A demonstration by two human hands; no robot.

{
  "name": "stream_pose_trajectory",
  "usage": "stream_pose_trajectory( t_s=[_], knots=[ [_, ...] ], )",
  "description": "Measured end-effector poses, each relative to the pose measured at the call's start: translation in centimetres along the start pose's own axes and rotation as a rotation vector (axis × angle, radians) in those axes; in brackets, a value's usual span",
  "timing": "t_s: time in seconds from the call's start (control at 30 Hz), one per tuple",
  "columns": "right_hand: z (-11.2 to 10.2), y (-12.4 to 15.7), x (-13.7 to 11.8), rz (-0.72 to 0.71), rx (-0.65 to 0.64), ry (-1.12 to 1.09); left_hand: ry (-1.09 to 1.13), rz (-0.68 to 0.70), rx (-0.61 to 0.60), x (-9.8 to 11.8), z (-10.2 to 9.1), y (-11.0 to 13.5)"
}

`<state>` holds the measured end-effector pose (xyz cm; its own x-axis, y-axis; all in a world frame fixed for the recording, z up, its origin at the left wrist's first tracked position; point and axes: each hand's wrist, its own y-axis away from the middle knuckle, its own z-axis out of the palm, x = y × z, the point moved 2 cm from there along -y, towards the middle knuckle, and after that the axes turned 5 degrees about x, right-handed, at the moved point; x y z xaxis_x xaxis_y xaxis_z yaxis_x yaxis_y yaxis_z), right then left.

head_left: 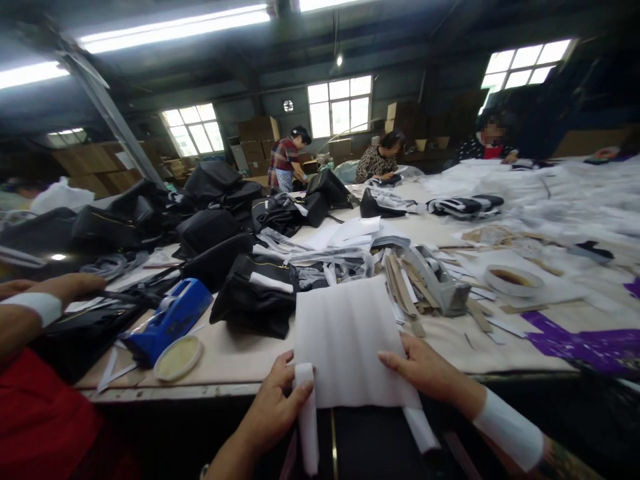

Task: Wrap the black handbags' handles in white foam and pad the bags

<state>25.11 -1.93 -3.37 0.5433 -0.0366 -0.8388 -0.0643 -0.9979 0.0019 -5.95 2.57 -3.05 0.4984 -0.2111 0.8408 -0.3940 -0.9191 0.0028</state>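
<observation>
At table edge (225,391) | left grip (275,401) pinches narrow strip (309,430) | right grip (434,375) pinches rippled foam (345,333)

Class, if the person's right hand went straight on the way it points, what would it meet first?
Most likely the white sheet: the right hand grips its right edge, pointing forward and left across it. Depth is hard to judge.

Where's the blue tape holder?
In the head view, the blue tape holder is on the table, left of centre, just left of a black bag with a white strip.
</observation>
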Motion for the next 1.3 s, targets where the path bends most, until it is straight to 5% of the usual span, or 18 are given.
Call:
stream_pose_trajectory(
  t_s=[0.2,0.43,0.53,0.63,0.73,0.83,0.97,1.03,1.1,1.3],
  knots=[
    [-0.4,2.8,-0.9,-0.062,-0.053,0.256,0.021,-0.061,0.157,0.8,1.0,-1.7],
    [-0.9,4.9,-0.7,-0.026,0.029,0.272,0.037,-0.240,0.364,-0.4,1.2,-0.4],
    [-1.8,6.0,-0.7,0.018,0.119,0.237,-0.014,-0.193,0.407,-0.2,1.1,0.1],
    [-2.5,7.3,-1.5,-0.099,0.195,0.197,-0.059,-0.106,0.439,0.5,1.6,0.1],
    [-2.4,8.2,-2.4,-0.257,0.160,0.163,-0.024,-0.064,0.365,1.1,2.3,-0.3],
    [-1.8,8.2,-1.9,-0.302,0.086,0.110,0.033,-0.050,0.153,1.3,2.5,-0.9],
    [-1.4,6.9,1.5,-0.093,0.333,0.101,-0.041,-0.096,-0.088,1.4,1.2,-1.8],
    [-1.1,6.1,3.5,0.088,0.382,0.112,-0.100,-0.092,-0.112,1.3,0.7,-2.0],
    [-0.4,5.5,5.0,0.216,0.297,0.080,-0.143,-0.074,-0.077,1.2,0.5,-1.8],
    [1.1,5.2,4.3,0.251,0.233,0.136,-0.079,-0.033,-0.001,1.0,1.4,0.1]
  ],
)
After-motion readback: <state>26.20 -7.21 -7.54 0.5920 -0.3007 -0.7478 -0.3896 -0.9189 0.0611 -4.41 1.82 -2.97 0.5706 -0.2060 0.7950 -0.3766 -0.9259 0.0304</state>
